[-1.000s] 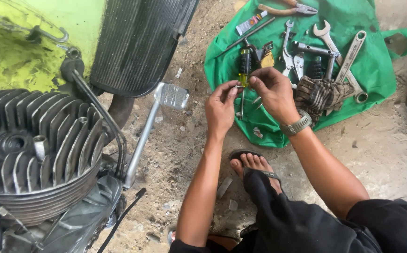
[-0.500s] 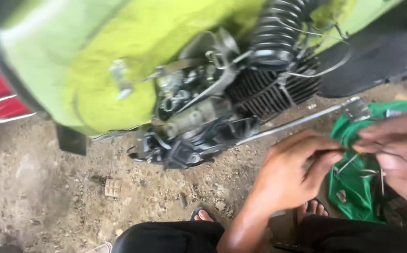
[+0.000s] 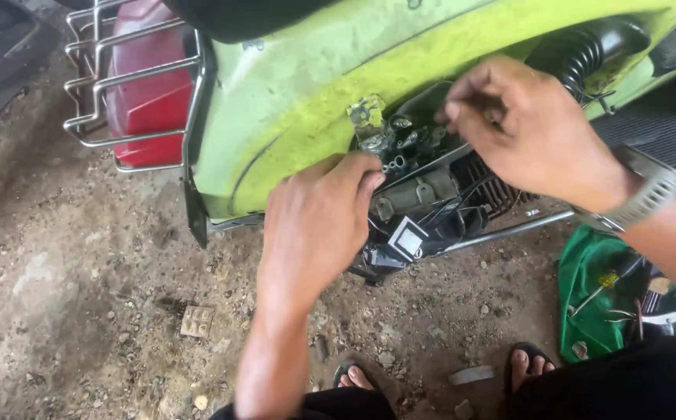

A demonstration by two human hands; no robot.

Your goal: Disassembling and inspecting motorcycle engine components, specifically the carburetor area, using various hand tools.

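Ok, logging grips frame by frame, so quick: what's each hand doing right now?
Left hand: curled, fingertips on the engine parts; whether it grips anything cannot be told.
Right hand: pinched on a small dark thing, too blurred to name.

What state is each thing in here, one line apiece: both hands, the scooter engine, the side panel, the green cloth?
left hand: empty, fingertips on the engine parts.
right hand: pinching a small thin part above the engine.
engine: exposed, uncovered.
green body panel: in place, scuffed.
green cloth: spread on the ground with tools on it.
red tail light: behind a metal guard.
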